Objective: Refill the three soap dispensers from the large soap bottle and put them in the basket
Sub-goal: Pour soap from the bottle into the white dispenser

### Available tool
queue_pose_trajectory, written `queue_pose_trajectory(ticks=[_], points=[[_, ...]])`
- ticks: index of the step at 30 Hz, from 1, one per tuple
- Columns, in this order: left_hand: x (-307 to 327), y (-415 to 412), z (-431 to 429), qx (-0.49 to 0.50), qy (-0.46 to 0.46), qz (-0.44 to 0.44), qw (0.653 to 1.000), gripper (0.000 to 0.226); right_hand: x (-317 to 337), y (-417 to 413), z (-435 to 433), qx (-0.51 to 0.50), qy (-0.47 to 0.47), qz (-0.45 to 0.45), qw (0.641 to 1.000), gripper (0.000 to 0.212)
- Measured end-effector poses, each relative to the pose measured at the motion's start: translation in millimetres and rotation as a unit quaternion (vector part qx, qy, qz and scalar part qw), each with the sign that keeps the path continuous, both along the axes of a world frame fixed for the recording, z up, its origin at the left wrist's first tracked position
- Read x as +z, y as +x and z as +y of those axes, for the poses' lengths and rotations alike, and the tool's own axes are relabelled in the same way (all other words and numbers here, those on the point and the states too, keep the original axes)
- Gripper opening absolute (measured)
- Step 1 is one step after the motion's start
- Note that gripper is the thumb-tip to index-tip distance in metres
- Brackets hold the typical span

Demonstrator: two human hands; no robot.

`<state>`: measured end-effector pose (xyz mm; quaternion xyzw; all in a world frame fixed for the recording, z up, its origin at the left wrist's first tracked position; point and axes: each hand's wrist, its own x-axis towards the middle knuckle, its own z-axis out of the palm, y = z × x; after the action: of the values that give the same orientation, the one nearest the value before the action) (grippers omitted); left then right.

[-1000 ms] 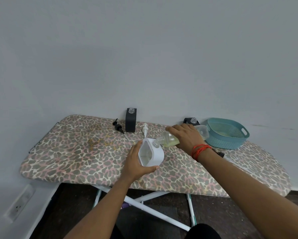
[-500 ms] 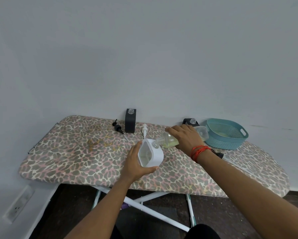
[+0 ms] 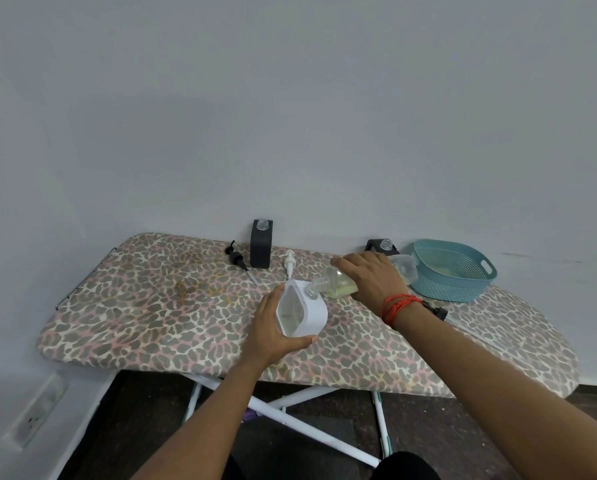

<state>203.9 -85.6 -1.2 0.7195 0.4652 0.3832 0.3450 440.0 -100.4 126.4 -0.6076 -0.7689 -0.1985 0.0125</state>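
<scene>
Since a second ago I see hardly any change: both hands keep the same pour. My left hand (image 3: 273,329) is wrapped around the white dispenser (image 3: 302,311), tilted on the board (image 3: 151,306). My right hand (image 3: 371,277) grips the soap bottle (image 3: 335,284) lying sideways, its mouth touching the dispenser's opening. The basket (image 3: 453,271) sits at the far right.

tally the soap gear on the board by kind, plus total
Dispenser bodies: 3, white, black, black
Loose pump heads: 2 clear, black, white
Large soap bottle: 1
Basket: 1
Total: 7
</scene>
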Motion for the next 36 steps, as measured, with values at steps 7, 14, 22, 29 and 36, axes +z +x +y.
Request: queue_pose_trajectory(ticks=[7,14,22,29,36], points=[[0.7,-0.4,-0.2,0.001,-0.006,0.002,1.000,0.126,0.3,-0.6,-0.1,0.000,0.004,-0.001,1.000,0.079],[0.6,-0.3,-0.2,0.004,-0.008,0.002,1.000,0.127,0.6,-1.1,0.6,-0.002,0.004,-0.006,1.000,0.081],[2.4,-0.1,-1.2,0.005,-0.002,0.006,1.000,0.126,1.4,-1.4,0.0,0.002,0.008,0.000,1.000,0.082],[2.0,-0.6,-1.1,0.005,-0.005,0.007,1.000,0.127,1.2,-1.6,-0.1,0.002,0.010,-0.004,1.000,0.082],[2.1,-0.8,-1.1,0.005,-0.004,0.007,1.000,0.126,1.4,-2.4,-0.2,-0.003,0.003,-0.005,1.000,0.082]])
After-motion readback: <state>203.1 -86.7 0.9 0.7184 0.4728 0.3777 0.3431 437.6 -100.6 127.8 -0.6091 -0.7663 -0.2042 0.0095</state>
